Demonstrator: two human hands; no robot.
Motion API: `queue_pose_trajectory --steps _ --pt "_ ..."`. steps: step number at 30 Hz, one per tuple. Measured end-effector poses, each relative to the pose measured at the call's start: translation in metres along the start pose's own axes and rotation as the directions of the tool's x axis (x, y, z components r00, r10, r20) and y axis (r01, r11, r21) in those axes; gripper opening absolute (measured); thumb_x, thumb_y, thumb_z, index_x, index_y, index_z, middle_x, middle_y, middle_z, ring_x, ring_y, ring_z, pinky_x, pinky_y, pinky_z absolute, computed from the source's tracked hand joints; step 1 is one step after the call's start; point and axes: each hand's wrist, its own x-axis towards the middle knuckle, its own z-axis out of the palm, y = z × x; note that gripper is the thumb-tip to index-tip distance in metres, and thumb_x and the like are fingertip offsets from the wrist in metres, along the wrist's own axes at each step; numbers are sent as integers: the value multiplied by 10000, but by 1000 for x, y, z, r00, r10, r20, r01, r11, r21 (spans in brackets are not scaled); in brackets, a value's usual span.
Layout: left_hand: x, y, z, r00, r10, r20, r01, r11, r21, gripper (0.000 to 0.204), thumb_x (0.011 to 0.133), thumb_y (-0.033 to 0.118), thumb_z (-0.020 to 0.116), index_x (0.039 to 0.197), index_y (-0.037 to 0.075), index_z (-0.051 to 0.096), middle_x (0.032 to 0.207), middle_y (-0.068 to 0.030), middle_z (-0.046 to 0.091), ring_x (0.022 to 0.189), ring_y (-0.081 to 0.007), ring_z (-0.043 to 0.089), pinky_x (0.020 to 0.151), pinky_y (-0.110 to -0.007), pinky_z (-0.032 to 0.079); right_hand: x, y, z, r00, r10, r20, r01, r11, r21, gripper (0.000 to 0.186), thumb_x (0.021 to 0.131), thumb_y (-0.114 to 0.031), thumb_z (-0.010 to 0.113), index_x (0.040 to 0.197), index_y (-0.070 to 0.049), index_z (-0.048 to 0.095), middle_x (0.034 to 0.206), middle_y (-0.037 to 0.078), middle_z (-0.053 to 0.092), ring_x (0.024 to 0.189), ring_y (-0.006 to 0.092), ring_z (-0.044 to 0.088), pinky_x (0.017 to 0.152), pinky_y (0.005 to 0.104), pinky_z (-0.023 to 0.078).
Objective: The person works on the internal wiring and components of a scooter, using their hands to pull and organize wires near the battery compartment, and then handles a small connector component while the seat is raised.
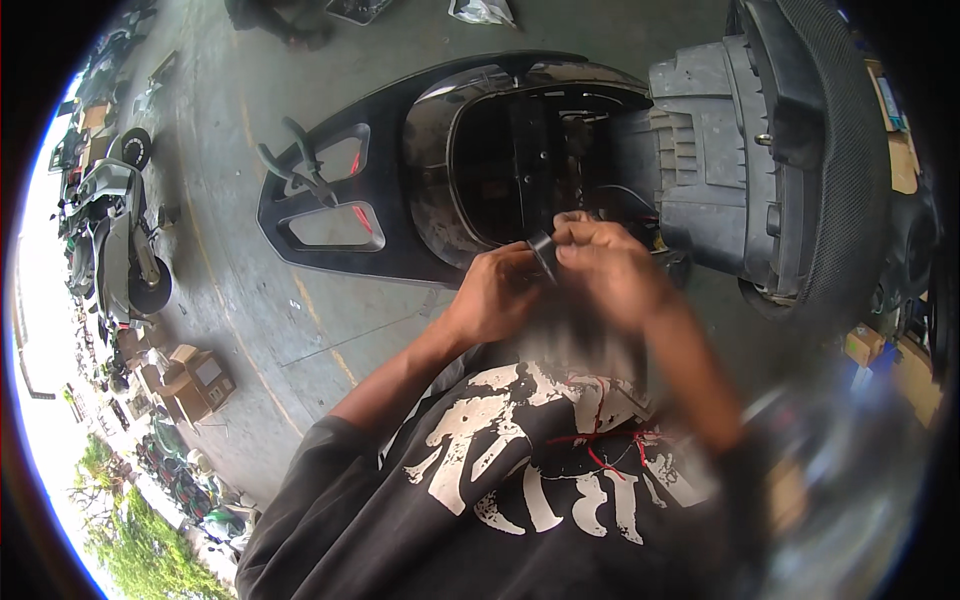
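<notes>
Both my hands meet in front of my chest, over the near side of an opened scooter body [430, 180]. Between them is a small black roll [542, 252], seen nearly edge-on, which looks like tape. My left hand [495, 295] is closed on its near-left side. At the right of the roll, my right hand [610, 270] is closed, its thumb and fingertips pinched against the edge; motion blurs its back and wrist. Whether a strip is pulled off the roll cannot be made out. Pliers with dark green handles [300, 170] lie across the scooter's black rear rail [285, 205].
A grey plastic underseat box [700, 150] stands right of the open body, beside a dark textured seat [845, 140]. Another scooter [125, 230] is parked at far left. Cardboard boxes [190, 385] sit on the floor at left. Someone's leg [265, 20] shows at the top.
</notes>
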Motion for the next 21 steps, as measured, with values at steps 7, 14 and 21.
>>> queue_pose_trajectory --steps 7,14,21 --pt "-16 -21 4 943 -138 -302 180 977 117 171 766 66 612 918 -2 648 818 -188 633 792 -367 644 690 -398 516 87 38 -23 981 115 158 -141 976 168 216 921 -288 599 924 -93 692 859 -44 671 728 41 552 707 210 412" --pt "-27 -23 -1 947 79 -311 87 871 483 175 753 82 680 915 27 643 776 -148 647 728 -308 662 655 -393 522 104 55 -15 950 226 216 -281 919 275 304 944 -340 576 932 -56 684 830 18 681 683 81 596 671 266 485" --pt "-10 6 -8 997 48 -55 11 651 759 200 757 55 609 957 61 601 830 -150 548 853 -328 613 737 -420 497 118 72 -18 934 274 228 -331 905 268 345 939 -351 581 911 -14 646 788 48 645 664 120 599 666 285 500"
